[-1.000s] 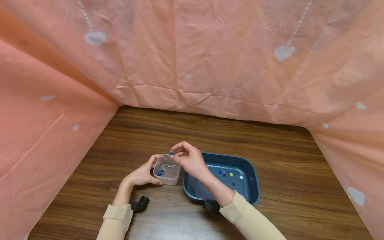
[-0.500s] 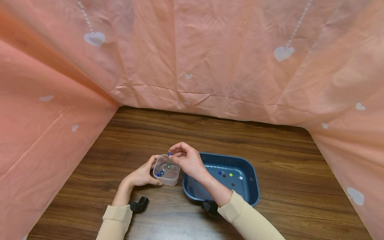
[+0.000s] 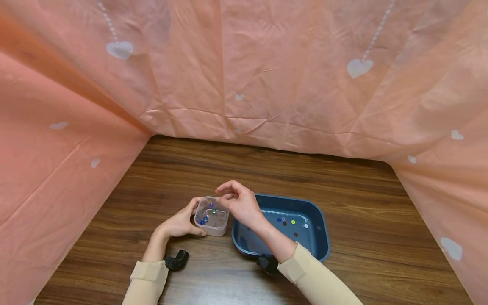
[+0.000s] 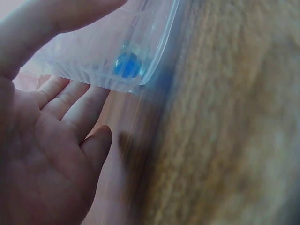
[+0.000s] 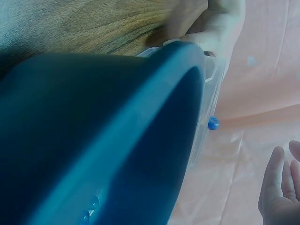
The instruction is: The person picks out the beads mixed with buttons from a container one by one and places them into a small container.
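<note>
Box (image 3: 215, 231) gripped in the left hand (image 3: 181, 222), and above its far side the right hand (image 3: 242, 206) has its fingers parted, nothing between them! The blue bead (image 3: 212, 205) shows within the rim from overhead (landed or airborne, I can't tell), near a green bead (image 3: 214, 211), tub (image 3: 312, 237) just beside.

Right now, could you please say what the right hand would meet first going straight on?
Probably nothing close: the right hand appears raised above the clear box, pointing across its top. Depth is unclear, though; if lower than it looks, it could meet the left hand.
</note>
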A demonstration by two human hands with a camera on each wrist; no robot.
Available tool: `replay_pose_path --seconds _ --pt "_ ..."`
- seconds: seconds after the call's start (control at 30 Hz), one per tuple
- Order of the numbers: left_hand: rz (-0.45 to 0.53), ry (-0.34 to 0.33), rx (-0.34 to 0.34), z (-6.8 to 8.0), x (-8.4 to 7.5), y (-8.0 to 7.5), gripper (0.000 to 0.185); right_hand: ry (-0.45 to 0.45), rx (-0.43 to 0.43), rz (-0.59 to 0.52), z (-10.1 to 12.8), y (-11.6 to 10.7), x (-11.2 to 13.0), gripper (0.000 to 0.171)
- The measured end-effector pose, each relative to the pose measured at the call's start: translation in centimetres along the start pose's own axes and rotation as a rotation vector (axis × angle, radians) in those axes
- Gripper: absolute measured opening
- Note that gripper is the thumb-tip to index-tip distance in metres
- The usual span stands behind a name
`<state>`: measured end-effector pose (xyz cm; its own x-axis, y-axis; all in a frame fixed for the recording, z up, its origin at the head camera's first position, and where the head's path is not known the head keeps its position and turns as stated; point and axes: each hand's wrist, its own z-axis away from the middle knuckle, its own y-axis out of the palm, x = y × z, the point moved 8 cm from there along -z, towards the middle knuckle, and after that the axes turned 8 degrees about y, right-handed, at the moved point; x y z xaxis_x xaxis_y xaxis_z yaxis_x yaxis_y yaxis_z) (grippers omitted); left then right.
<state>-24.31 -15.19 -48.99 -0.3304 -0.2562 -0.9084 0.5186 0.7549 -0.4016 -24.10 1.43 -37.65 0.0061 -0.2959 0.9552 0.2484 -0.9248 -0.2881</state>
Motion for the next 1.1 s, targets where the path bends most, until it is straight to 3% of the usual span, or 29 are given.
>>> replay_pose_path --seconds 1.1 --pt "-0.023 0.017 -0.011 0.0 -0.25 0.0 0.089 0.031 -0.039 -0.058 0.17 -1.01 -0.81 0.02"
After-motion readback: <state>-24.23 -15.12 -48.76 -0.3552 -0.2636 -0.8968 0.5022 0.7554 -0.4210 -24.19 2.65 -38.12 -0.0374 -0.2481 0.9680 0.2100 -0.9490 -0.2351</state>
